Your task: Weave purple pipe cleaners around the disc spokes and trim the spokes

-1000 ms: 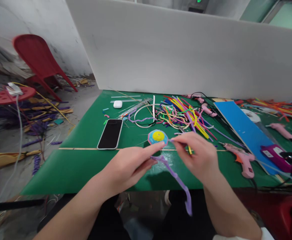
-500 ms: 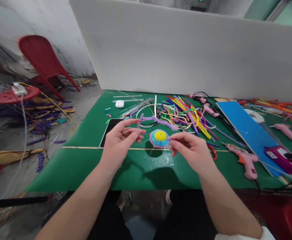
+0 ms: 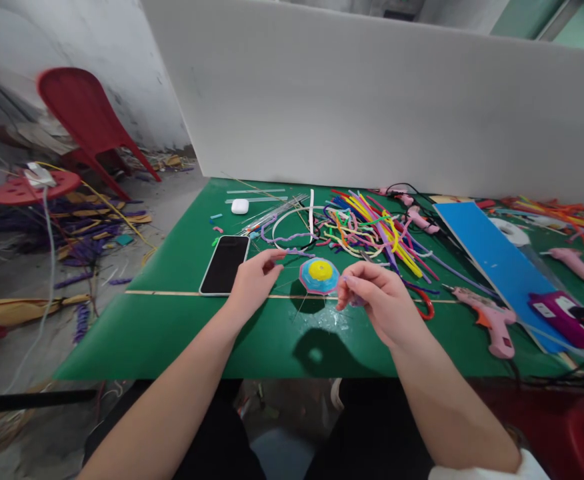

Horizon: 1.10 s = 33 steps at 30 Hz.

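Note:
My left hand (image 3: pixel 256 281) is above the green table by the phone, its thumb and forefinger apart. Just beyond its fingertips lies a purple pipe cleaner (image 3: pixel 299 253), and a longer wavy purple pipe cleaner (image 3: pixel 287 239) curves behind it. My right hand (image 3: pixel 376 293) is closed in a pinch on a small purple piece (image 3: pixel 356 301), probably pipe cleaner, mostly hidden by the fingers. Between the hands is a small octagonal umbrella-like canopy (image 3: pixel 321 273), yellow in the middle, then blue, with a pink edge. Thin wires stick out beneath it.
A black-screened phone (image 3: pixel 225 265) and a white earphone case (image 3: pixel 240 207) lie at left. Behind are heaped coloured pipe cleaners (image 3: pixel 357 230). On the right are red-handled scissors (image 3: pixel 426 305), a pink glue gun (image 3: pixel 492 320) and a blue board (image 3: pixel 487 260). A white panel (image 3: pixel 372 100) stands behind.
My left hand has let go of the wavy purple pipe cleaner, which now lies on the table behind the canopy. My right hand has curled more tightly around its small purple piece.

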### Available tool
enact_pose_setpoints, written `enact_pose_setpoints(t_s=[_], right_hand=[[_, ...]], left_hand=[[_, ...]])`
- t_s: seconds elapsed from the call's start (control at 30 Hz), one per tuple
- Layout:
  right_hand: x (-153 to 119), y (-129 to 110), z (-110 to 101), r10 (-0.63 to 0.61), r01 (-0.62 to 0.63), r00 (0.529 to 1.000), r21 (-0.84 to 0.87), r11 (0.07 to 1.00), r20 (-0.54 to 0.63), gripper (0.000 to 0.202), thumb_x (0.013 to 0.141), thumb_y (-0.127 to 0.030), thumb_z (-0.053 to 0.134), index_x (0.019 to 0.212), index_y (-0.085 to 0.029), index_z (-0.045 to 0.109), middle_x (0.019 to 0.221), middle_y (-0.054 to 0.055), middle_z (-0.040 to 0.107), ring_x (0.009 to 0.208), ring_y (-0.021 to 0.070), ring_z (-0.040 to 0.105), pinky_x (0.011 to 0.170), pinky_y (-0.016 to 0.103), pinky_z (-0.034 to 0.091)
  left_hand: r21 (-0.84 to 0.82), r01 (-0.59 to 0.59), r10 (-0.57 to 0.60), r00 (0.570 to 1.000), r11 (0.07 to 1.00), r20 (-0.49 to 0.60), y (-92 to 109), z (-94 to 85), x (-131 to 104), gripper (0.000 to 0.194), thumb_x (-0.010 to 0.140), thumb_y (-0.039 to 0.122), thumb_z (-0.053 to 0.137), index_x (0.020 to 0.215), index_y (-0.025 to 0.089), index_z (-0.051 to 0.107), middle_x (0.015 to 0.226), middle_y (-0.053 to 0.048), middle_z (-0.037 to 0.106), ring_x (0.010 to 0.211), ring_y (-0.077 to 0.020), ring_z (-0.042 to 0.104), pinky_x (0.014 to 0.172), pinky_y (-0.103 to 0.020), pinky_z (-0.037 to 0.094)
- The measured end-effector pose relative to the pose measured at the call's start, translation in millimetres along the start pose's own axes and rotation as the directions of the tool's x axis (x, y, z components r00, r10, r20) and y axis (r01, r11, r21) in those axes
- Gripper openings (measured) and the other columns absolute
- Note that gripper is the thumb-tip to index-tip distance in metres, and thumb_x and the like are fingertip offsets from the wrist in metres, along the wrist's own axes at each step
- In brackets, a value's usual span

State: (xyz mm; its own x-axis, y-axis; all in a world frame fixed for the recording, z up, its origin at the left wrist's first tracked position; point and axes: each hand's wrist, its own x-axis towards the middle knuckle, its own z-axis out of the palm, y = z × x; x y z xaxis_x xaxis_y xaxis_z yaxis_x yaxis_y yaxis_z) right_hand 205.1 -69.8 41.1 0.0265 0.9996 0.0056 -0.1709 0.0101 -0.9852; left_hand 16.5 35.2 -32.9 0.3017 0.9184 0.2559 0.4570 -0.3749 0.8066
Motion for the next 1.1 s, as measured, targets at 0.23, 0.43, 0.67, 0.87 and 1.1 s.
enact_pose_setpoints(t_s=[0.23,0.43,0.67,0.87,1.1], right_hand=[[5,12,6,-0.022,0.034,0.992,0.101,0.994,-0.123,0.012,0.06,-0.021,0.073,0.068,-0.02,0.064,0.068,-0.003,0.065,0.06,0.0096,0.059,0.053,0.021,0.046],[1,18,17,-0.147,0.146,0.982,-0.011,0.989,-0.123,0.008,0.064,-0.02,0.071,0.069,-0.022,0.065,0.068,-0.003,0.065,0.065,0.0099,0.06,0.062,0.023,0.048],[-4,26,26,-0.293,0.292,0.949,-0.027,0.956,-0.113,0.006,0.071,-0.019,0.066,0.073,-0.025,0.067,0.074,-0.002,0.064,0.074,0.0118,0.058,0.068,0.025,0.047],[-2,27,23,-0.253,0.253,0.964,-0.012,0.967,-0.085,0.008,0.076,-0.027,0.061,0.075,-0.025,0.069,0.074,-0.001,0.066,0.073,0.0122,0.059,0.07,0.026,0.046],[0,14,16,0.054,-0.054,0.998,-0.002,0.999,0.01,0.01,0.066,-0.027,0.069,0.071,-0.02,0.067,0.067,-0.001,0.065,0.063,0.0107,0.059,0.064,0.025,0.048]], left_hand=[[0.37,-0.232,0.288,0.952,0.9,-0.101,35,-4.3,-18,0.024,0.082,0.027,0.051,0.102,0.021,0.062,0.117,-0.008,0.057,0.096,-0.0203,0.059,0.082,-0.035,0.048],[0.047,-0.486,0.487,0.861,0.873,-0.147,86,-8.0,-48,0.02,0.074,0.024,0.063,0.093,0.018,0.064,0.087,-0.003,0.069,0.08,-0.0141,0.063,0.075,-0.025,0.051],[-0.057,-0.402,0.374,0.888,0.914,-0.268,84,4.0,-55,0.016,0.073,0.017,0.064,0.089,0.019,0.063,0.083,0.001,0.069,0.07,-0.0095,0.064,0.066,-0.018,0.052],[0.183,-0.596,0.621,0.724,0.782,-0.3,74,-5.1,-50,0.023,0.071,0.006,0.064,0.09,0.019,0.064,0.081,-0.001,0.07,0.072,-0.0118,0.064,0.068,-0.025,0.049],[0.519,-0.645,0.815,0.539,0.561,-0.211,68,-12.9,-51,0.024,0.071,0.009,0.065,0.091,0.023,0.064,0.085,0.001,0.07,0.078,-0.0137,0.064,0.082,-0.034,0.042]])
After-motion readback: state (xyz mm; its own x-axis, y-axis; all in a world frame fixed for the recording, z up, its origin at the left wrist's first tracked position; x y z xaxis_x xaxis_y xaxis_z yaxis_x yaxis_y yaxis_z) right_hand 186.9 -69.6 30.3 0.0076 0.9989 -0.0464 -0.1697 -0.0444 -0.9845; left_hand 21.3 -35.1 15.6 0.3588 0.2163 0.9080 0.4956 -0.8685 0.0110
